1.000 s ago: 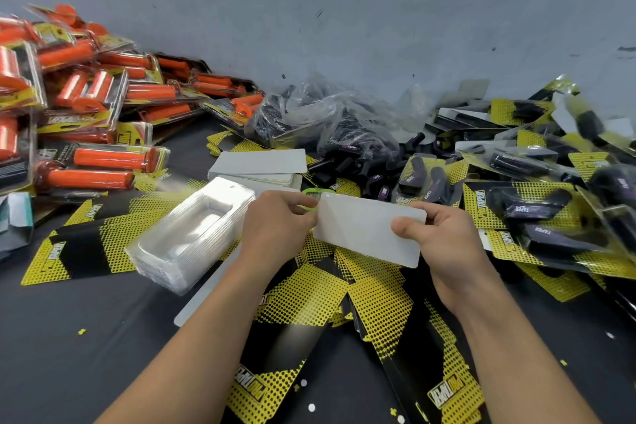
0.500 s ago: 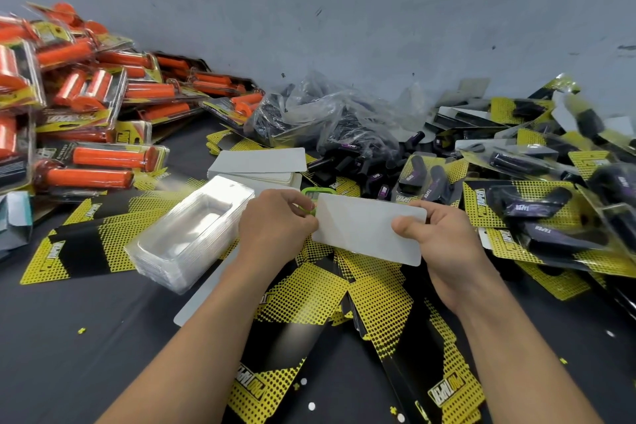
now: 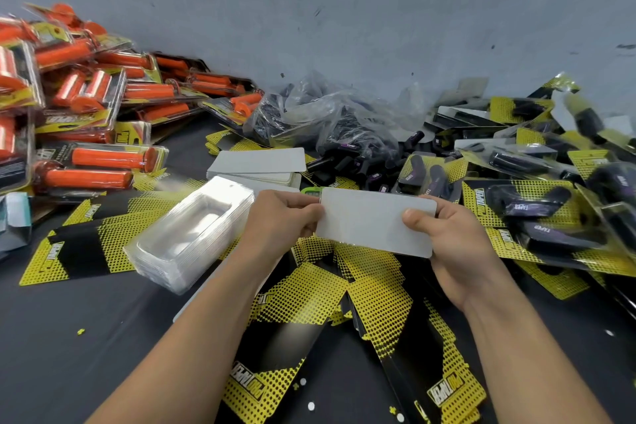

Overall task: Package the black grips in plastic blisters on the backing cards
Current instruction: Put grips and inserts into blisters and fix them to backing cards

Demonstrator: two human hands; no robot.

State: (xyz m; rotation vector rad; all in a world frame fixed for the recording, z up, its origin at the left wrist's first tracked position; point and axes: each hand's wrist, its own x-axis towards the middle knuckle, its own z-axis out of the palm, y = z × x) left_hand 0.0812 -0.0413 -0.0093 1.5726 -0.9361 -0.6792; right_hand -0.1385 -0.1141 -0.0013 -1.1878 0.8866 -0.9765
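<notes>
Head camera: the left hand (image 3: 279,221) and right hand (image 3: 459,244) pinch a white card (image 3: 373,224) by its short ends, fingers curled round its edges, above the fanned backing cards (image 3: 304,296). Finished black-grip packs (image 3: 537,213) are heaped at the right, but loose black grips (image 3: 347,148) lie bagged behind and a stack of empty blisters (image 3: 192,237) sits beside the left hand, so much packing seems left

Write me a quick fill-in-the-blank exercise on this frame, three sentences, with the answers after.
1. The left hand and right hand hold one plain card; the right hand's ____ lies on its front.
2. The stack of clear blisters lies on the person's ____ side of that card.
3. The packaged grips piled far left are ____.
Answers: thumb; left; orange.
</notes>
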